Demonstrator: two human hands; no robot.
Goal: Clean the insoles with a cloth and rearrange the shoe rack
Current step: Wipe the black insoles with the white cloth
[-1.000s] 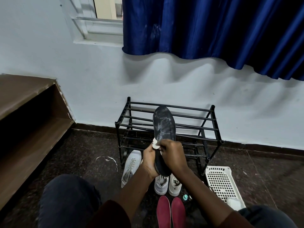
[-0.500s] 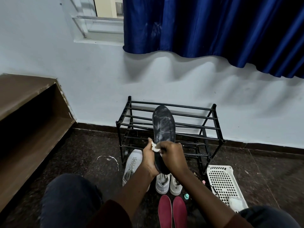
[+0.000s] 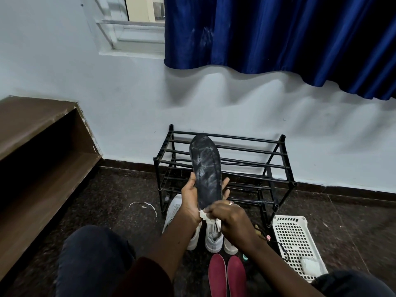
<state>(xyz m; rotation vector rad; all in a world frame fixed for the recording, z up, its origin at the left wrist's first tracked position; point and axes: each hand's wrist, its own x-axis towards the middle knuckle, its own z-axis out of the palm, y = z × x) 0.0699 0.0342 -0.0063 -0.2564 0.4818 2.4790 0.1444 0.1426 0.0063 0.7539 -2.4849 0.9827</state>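
A black insole (image 3: 206, 170) streaked with white stands upright in front of the black metal shoe rack (image 3: 278, 166). My left hand (image 3: 191, 198) grips it from behind, thumb on the left edge and fingertips showing at the right edge. My right hand (image 3: 230, 219) pinches a small white cloth (image 3: 203, 215) against the insole's lower end. Two maroon insoles (image 3: 227, 275) lie side by side on the floor below. White sneakers (image 3: 212, 236) stand on the floor under my hands.
A white perforated plastic basket (image 3: 295, 239) holding a white cloth sits on the floor at the right. A brown wooden shelf unit (image 3: 38, 151) fills the left side. A blue curtain (image 3: 278, 39) hangs above the rack. My knees are at the bottom corners.
My right hand with the cloth has slid down from the insole's middle to its lower end, uncovering more of the streaked surface. My left hand keeps its hold.
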